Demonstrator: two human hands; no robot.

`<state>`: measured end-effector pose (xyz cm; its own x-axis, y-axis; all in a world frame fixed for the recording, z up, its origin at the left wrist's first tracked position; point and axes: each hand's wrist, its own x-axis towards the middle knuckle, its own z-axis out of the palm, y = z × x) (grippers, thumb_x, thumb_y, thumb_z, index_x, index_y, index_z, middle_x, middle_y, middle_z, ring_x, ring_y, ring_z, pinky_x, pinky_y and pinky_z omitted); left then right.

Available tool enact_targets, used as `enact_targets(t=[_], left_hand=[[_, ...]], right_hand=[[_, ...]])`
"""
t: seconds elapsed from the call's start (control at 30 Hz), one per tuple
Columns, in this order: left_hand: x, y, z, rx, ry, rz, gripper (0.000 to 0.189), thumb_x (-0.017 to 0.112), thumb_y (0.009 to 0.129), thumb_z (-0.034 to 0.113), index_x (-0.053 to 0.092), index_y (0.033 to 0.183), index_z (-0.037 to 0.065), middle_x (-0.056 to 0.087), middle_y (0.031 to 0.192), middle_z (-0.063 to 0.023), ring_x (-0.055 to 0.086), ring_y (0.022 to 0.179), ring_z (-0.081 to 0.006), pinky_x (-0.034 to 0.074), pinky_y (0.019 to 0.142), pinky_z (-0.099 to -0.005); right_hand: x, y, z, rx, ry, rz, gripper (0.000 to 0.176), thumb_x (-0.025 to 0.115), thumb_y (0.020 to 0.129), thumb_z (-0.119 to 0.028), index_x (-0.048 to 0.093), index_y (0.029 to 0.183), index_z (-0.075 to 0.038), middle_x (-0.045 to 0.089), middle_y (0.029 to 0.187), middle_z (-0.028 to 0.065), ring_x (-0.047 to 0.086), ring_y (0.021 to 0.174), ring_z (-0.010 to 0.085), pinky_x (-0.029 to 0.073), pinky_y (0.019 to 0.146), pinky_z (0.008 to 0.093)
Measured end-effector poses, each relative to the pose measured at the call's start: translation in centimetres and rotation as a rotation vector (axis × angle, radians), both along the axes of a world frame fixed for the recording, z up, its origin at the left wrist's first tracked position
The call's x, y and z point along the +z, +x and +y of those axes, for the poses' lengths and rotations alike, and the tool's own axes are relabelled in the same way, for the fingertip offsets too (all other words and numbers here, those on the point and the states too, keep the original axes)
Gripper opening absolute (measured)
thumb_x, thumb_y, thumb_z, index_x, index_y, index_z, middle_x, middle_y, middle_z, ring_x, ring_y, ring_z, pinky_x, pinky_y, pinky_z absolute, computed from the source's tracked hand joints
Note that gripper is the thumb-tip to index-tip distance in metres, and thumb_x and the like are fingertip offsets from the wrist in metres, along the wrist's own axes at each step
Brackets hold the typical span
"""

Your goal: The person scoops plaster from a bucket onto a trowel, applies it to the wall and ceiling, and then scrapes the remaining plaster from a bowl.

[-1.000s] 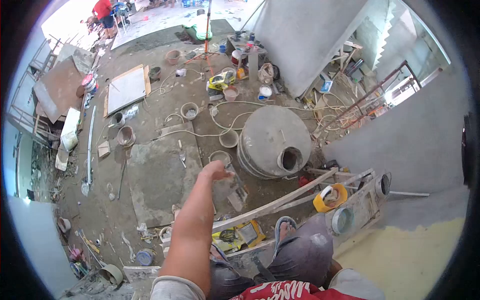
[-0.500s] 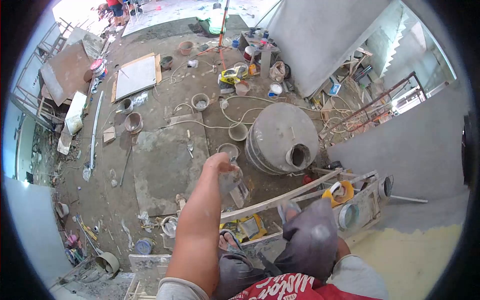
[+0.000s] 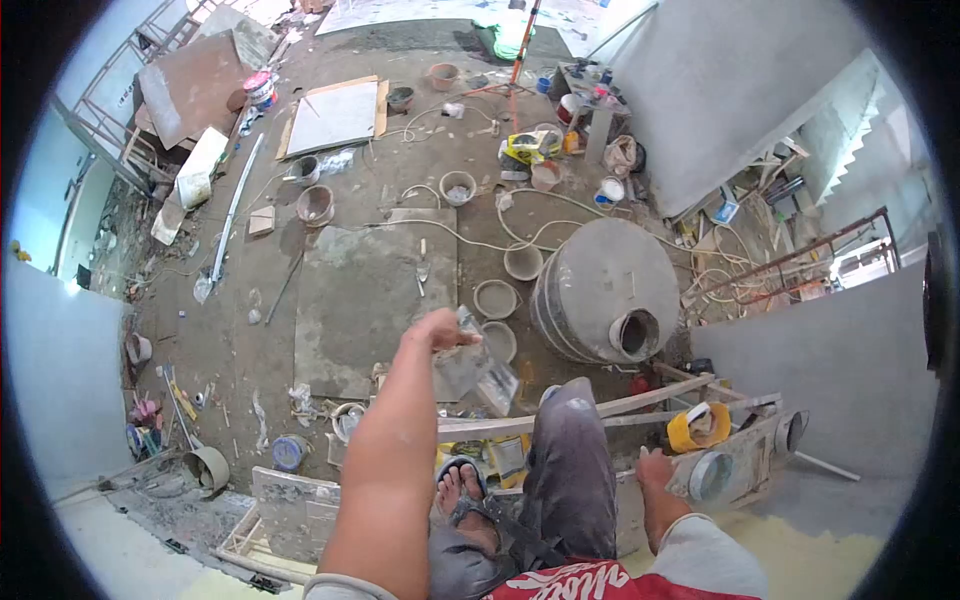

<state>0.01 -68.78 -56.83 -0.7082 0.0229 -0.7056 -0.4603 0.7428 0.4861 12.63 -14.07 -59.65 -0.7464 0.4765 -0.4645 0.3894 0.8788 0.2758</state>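
Though what your right hand (image 3: 655, 467) grips is unclear, your left hand (image 3: 436, 331) folds fingers round the trowel (image 3: 464, 373) left of the drum (image 3: 606, 280): likely light, stiff; hold its back.

My left hand (image 3: 443, 332) gripped a flat tool (image 3: 495, 385) out in front of me, while my right hand (image 3: 655, 468) rested on the plank (image 3: 752, 470), near a yellow bucket (image 3: 690, 432) and a round tub (image 3: 711, 476). Ahead stood a big tank (image 3: 600, 280) with pails (image 3: 496, 299) beside it; a small trowel (image 3: 422, 270) lay on a grey sheet (image 3: 345, 310) to their left.
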Motion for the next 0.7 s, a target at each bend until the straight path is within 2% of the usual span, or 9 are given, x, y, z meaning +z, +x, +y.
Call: enact_targets(t=[0.07, 0.13, 0.27, 0.33, 0.4, 0.47, 0.53, 0.63, 0.7], left_hand=[[-0.5, 0.7, -1.3, 0.024, -0.036, 0.004, 0.069, 0.074, 0.068, 0.057, 0.064, 0.090, -0.007, 0.066, 0.092, -0.0221, 0.063, 0.083, -0.0334, 0.048, 0.074, -0.0415], [0.2, 1.2, -2.5, 0.008, -0.100, -0.022, 0.069, 0.074, 0.068, 0.057, 0.064, 0.088, -0.008, 0.065, 0.089, -0.0228, 0.063, 0.080, -0.0335, 0.048, 0.073, -0.0419], [0.6, 2.7, -3.7, 0.012, -0.276, -0.141, 0.068, 0.073, 0.068, 0.058, 0.063, 0.084, -0.007, 0.063, 0.081, -0.0243, 0.061, 0.072, -0.0332, 0.047, 0.069, -0.0421], [-3.0, 4.2, -6.6, -0.053, -0.293, -0.100, 0.069, 0.075, 0.066, 0.058, 0.061, 0.078, -0.008, 0.061, 0.077, -0.0225, 0.056, 0.068, -0.0317, 0.047, 0.067, -0.0416], [-2.8, 5.1, -8.3, -0.127, -0.323, -0.007, 0.069, 0.077, 0.064, 0.057, 0.057, 0.071, -0.008, 0.058, 0.070, -0.0196, 0.051, 0.062, -0.0280, 0.045, 0.062, -0.0413], [0.3, 5.4, -8.3, -0.019, -0.380, -0.042, 0.069, 0.079, 0.063, 0.056, 0.056, 0.071, -0.008, 0.056, 0.065, -0.0169, 0.050, 0.059, -0.0246, 0.044, 0.058, -0.0412], [1.6, 5.6, -9.1, 0.012, -0.420, -0.074, 0.069, 0.079, 0.063, 0.057, 0.057, 0.072, -0.008, 0.056, 0.064, -0.0161, 0.051, 0.058, -0.0239, 0.043, 0.057, -0.0409], [5.6, 5.9, -7.4, 0.099, -0.497, -0.116, 0.069, 0.078, 0.064, 0.057, 0.059, 0.076, -0.008, 0.058, 0.066, -0.0144, 0.053, 0.059, -0.0241, 0.043, 0.057, -0.0407], [6.7, 7.1, -7.0, 0.239, -0.349, 0.035, 0.068, 0.078, 0.065, 0.056, 0.060, 0.079, -0.009, 0.060, 0.069, -0.0146, 0.053, 0.061, -0.0251, 0.043, 0.059, -0.0413]], right_hand=[[-2.7, 0.8, 1.6, 0.059, 0.063, 0.132, 0.049, 0.050, 0.088, -0.046, 0.063, 0.107, -0.002, 0.062, 0.108, 0.0205, 0.052, 0.111, 0.0353, 0.030, 0.102, 0.0494], [-7.8, 2.5, 4.4, 0.016, -0.157, 0.423, 0.042, 0.054, 0.086, -0.040, 0.062, 0.110, -0.005, 0.060, 0.110, 0.0172, 0.049, 0.114, 0.0327, 0.021, 0.109, 0.0488], [-9.8, 3.6, 5.2, -0.003, -0.170, 0.437, 0.037, 0.055, 0.084, -0.035, 0.063, 0.107, -0.008, 0.061, 0.108, 0.0146, 0.051, 0.109, 0.0318, 0.019, 0.110, 0.0476], [-9.8, 3.4, 5.8, 0.041, -0.153, 0.536, 0.030, 0.055, 0.080, -0.029, 0.066, 0.100, -0.009, 0.062, 0.104, 0.0128, 0.051, 0.108, 0.0310, 0.018, 0.110, 0.0485], [-9.3, 3.4, 6.2, 0.020, -0.172, 0.559, 0.027, 0.056, 0.079, -0.029, 0.066, 0.096, -0.010, 0.063, 0.099, 0.0123, 0.051, 0.106, 0.0304, 0.021, 0.108, 0.0477], [-8.4, 2.8, 5.9, 0.027, -0.198, 0.596, 0.025, 0.057, 0.077, -0.028, 0.067, 0.092, -0.011, 0.063, 0.095, 0.0118, 0.051, 0.104, 0.0297, 0.024, 0.106, 0.0468], [-7.2, 2.4, 5.6, 0.009, -0.239, 0.451, 0.022, 0.055, 0.077, -0.026, 0.067, 0.086, -0.011, 0.065, 0.093, 0.0111, 0.052, 0.102, 0.0310, 0.018, 0.110, 0.0506], [-7.1, 2.5, 5.8, 0.023, -0.225, 0.381, 0.023, 0.057, 0.077, -0.031, 0.066, 0.082, -0.011, 0.065, 0.093, 0.0117, 0.053, 0.098, 0.0312, 0.017, 0.110, 0.0498], [-6.9, 2.9, 5.9, 0.169, -0.225, 0.443, 0.022, 0.057, 0.080, -0.033, 0.065, 0.079, -0.012, 0.063, 0.084, 0.0106, 0.053, 0.097, 0.0304, 0.019, 0.109, 0.0538]])
